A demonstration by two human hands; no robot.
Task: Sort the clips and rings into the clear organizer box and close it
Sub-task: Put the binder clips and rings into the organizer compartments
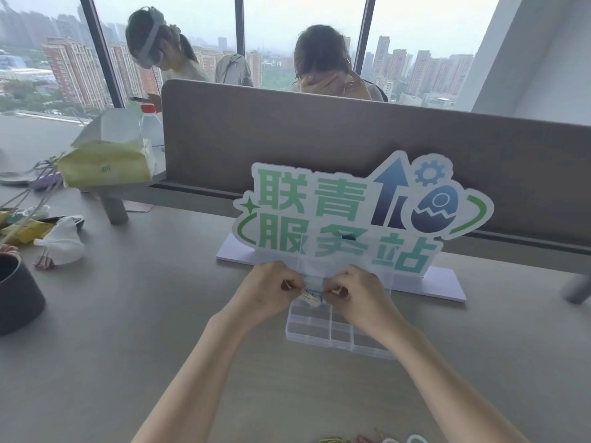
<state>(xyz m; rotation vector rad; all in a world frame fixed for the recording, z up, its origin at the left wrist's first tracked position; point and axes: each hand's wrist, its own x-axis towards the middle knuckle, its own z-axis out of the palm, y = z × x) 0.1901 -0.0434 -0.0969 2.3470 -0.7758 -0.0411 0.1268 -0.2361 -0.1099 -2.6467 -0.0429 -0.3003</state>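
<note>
Sitting open on the grey table (128, 330), clear plastic compartment organizer box (323, 327), visible cells empty | left hand (271, 290) and right hand (355, 290) each in a pinching grip on a small pale item (311, 296), identity unclear | colourful rings (377, 439) cut off at bottom edge

Standing sign (358, 215) reads "联青服务站" in green — just behind clear organizer box (332, 327). Yellow pack (105, 166), far left of sign — marks unreadable.

High-rise office: shared desk (128, 314), grey partition screen (319, 139), city-view windows (287, 27).
</note>
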